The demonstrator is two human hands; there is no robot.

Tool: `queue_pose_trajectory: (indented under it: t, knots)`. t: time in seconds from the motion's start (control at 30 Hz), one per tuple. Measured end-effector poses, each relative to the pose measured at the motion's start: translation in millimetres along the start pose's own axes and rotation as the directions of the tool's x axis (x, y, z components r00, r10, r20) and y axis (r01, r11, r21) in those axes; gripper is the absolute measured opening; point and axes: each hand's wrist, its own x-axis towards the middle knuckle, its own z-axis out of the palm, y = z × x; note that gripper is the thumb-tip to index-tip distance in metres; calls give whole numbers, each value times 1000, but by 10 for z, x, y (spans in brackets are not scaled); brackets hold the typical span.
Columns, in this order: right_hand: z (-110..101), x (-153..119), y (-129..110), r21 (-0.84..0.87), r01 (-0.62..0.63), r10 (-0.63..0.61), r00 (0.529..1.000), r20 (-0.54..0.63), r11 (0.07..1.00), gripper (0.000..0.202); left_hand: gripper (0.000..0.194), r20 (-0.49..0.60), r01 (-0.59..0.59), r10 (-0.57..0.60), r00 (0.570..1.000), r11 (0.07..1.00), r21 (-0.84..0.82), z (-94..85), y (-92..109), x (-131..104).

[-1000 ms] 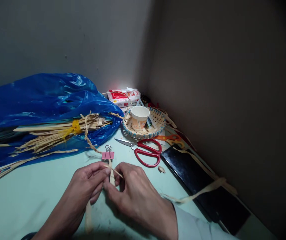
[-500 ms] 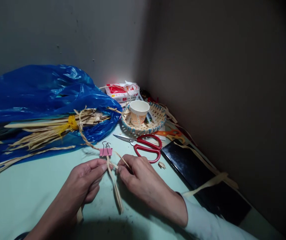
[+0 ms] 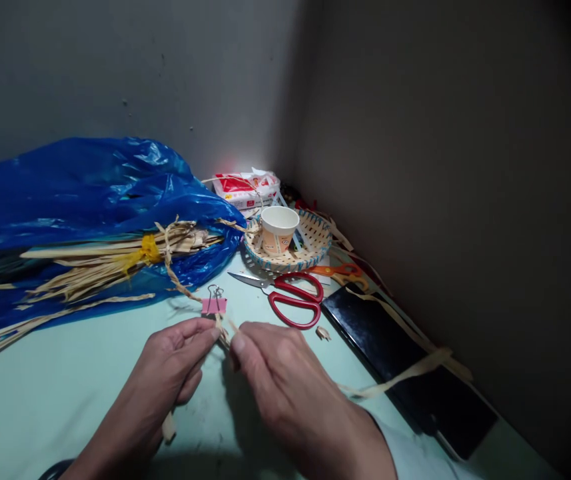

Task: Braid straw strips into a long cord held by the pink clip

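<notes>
A pink binder clip [image 3: 214, 306] grips a braided cord [image 3: 175, 281] of dried plant fibre that runs back to a tied bundle of dry strips [image 3: 115, 257]. Just below the clip, loose fibre strips [image 3: 222, 331] come toward me. My left hand [image 3: 172, 360] pinches them between thumb and forefinger, and a strip end hangs under its palm. Close beside it, my right hand [image 3: 280, 377] is closed on strips too, its thumb pressed to the forefinger. Its fingers hide part of what it holds.
Red-handled scissors [image 3: 295, 300] lie open behind my right hand. A paper cup [image 3: 278, 231] stands in a woven basket [image 3: 322, 240], near a wipes pack [image 3: 248, 189] and orange scissors [image 3: 342, 270]. A blue plastic bag [image 3: 85, 180] lies left, a black flat object [image 3: 400, 353] right.
My right hand has turned and come nearer, now covering the strip that hung down between my hands. The left hand keeps its pinch just below the clip. The view has shifted slightly.
</notes>
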Motion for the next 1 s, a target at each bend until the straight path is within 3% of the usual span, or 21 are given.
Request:
queue_pose_trajectory:
  t: [0.13, 0.27, 0.5, 0.63, 0.77, 0.9, 1.0]
  knots:
    - [152, 7, 39, -119, 51, -52, 999, -5, 992, 27, 41, -15, -26, 26, 1000, 1000, -9, -7, -37, 42]
    - [175, 19, 70, -159, 59, -59, 998, 4, 986, 22, 39, -21, -36, 36, 999, 999, 13, 4, -1, 38]
    - [82, 51, 76, 26, -83, 83, 997, 2, 996, 7, 41, -24, -25, 26, 999, 998, 49, 36, 66, 6]
    - [67, 81, 32, 234, -10, 2, 999, 33, 972, 31, 37, -43, -43, 45, 998, 998, 51, 54, 67, 14]
    - [112, 79, 25, 310, 100, -105, 995, -1, 946, 25, 29, -105, -42, 46, 993, 998, 39, 67, 79, 7]
    - [160, 79, 41, 268, -3, 11, 1000, -28, 963, 2, 30, -111, -37, 41, 993, 999, 39, 77, 87, -9]
    - [178, 107, 46, 126, -71, 76, 996, -37, 989, 10, 32, -87, -82, 86, 992, 995, 48, 87, 95, -16]
